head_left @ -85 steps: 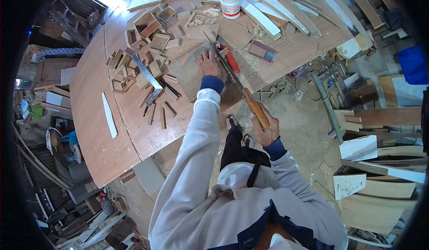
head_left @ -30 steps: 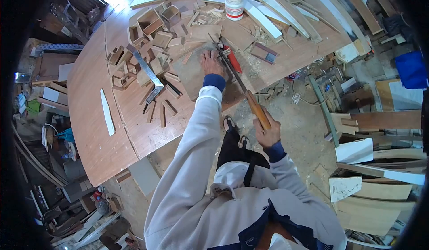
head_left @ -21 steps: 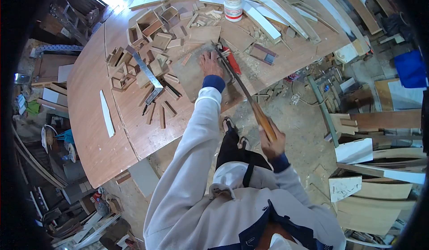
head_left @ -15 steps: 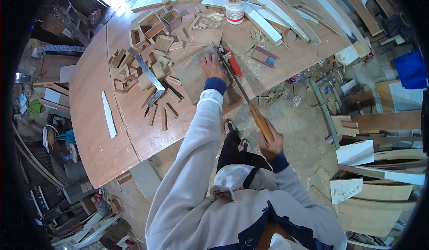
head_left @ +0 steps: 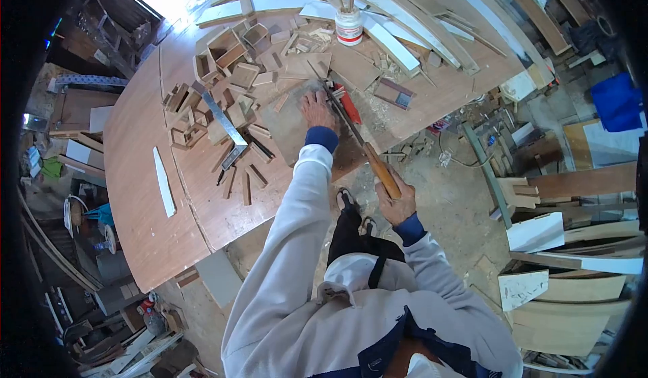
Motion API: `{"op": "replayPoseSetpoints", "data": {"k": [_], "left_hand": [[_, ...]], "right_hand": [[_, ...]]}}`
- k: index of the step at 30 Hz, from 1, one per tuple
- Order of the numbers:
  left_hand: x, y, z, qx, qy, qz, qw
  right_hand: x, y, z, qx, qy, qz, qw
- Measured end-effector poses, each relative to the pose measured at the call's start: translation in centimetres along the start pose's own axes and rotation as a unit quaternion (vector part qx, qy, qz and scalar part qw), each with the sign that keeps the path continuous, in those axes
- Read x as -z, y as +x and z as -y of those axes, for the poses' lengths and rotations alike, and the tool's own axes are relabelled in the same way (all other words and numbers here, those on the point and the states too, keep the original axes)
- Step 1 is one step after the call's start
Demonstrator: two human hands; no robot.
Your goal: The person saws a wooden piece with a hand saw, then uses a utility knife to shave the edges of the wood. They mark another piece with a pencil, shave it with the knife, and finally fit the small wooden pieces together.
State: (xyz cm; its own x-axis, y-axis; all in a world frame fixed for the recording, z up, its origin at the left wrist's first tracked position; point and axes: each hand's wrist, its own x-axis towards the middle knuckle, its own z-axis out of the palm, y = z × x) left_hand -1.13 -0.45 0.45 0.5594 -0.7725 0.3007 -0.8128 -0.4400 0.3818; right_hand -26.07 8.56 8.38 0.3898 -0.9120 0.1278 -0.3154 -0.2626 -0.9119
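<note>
My right hand (head_left: 398, 202) is closed round the wooden handle of a long, narrow saw (head_left: 349, 119). The blade runs forward over a flat board (head_left: 283, 125) on the bench. My left hand (head_left: 317, 111) presses on that board just left of the blade, its fingers stretched forward and slightly apart. A red object (head_left: 350, 107) lies right of the blade. Small wooden frames (head_left: 228, 46), short wood pieces and a metal square (head_left: 224, 117) lie to the left.
A white jar (head_left: 349, 27) with sticks stands at the back of the bench (head_left: 138, 189). Long strips (head_left: 391, 40) lie behind it. Wood panels (head_left: 567, 297) are stacked at the right, and a blue item (head_left: 615, 102) is beyond them.
My right hand and the saw have moved forward and slightly left, so the blade reaches further over the board. My left hand stays on the board.
</note>
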Motion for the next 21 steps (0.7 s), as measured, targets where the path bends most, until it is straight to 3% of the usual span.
{"op": "replayPoseSetpoints", "data": {"k": [6, 8, 12, 17, 21], "left_hand": [[-0.1, 0.1, 0.1, -0.001, 0.001, -0.001, 1.000], [-0.6, 0.0, 0.3, -0.004, -0.010, -0.040, 0.999], [0.7, 0.2, -0.4, 0.015, -0.020, -0.007, 1.000], [-0.3, 0.3, 0.2, 0.019, -0.025, -0.004, 1.000], [-0.8, 0.1, 0.5, -0.004, -0.018, -0.036, 0.999]], "right_hand": [[0.0, 0.1, -0.5, -0.004, -0.017, 0.008, 1.000], [-0.3, -0.1, -1.0, 0.024, 0.001, -0.011, 1.000], [0.4, -0.7, -0.7, -0.011, 0.013, 0.015, 1.000], [4.0, -5.5, -1.0, 0.085, -0.114, 0.020, 0.990], [2.8, -3.9, -0.4, 0.092, -0.093, -0.001, 0.991]]}}
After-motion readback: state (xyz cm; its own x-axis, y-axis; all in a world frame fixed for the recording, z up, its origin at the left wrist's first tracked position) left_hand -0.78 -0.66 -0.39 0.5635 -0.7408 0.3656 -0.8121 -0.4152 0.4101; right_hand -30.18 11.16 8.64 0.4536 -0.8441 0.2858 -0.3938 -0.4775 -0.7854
